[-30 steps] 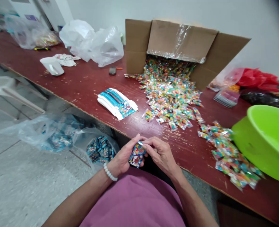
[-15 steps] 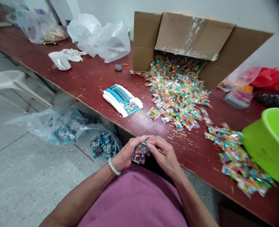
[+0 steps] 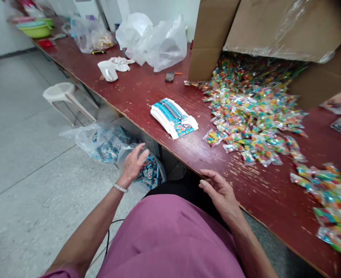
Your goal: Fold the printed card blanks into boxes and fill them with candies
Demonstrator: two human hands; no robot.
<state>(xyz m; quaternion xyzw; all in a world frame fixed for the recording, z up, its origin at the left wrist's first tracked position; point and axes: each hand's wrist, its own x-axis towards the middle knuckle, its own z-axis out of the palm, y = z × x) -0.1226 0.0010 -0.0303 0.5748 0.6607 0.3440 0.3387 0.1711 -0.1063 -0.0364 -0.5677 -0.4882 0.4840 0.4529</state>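
Note:
My left hand (image 3: 133, 165) is over the bag-lined bin (image 3: 162, 170) of small blue printed candy boxes (image 3: 151, 174), its fingers apart and nothing seen in it. At the table's front edge, my right hand (image 3: 218, 189) has its fingers partly curled, thumb and fingertips apart, holding nothing. A fanned stack of flat blue-and-white cartons (image 3: 173, 117) lies on the table ahead of my hands. To its right spreads a heap of clear candy packets (image 3: 251, 116), spilling out of a cardboard box (image 3: 213, 38) tipped on its side.
More blue boxes fill a clear plastic bag (image 3: 101, 141) on the floor, close to a white stool (image 3: 63, 92). Along the red table (image 3: 135, 90) are a white mug (image 3: 108, 71), a small brush (image 3: 169, 77) and crumpled plastic bags (image 3: 164, 44). More packets (image 3: 332, 197) lie at right.
The small printed box has left my hands. My left hand has moved left over the bin and opened; my right hand has parted from it. The view has swung left.

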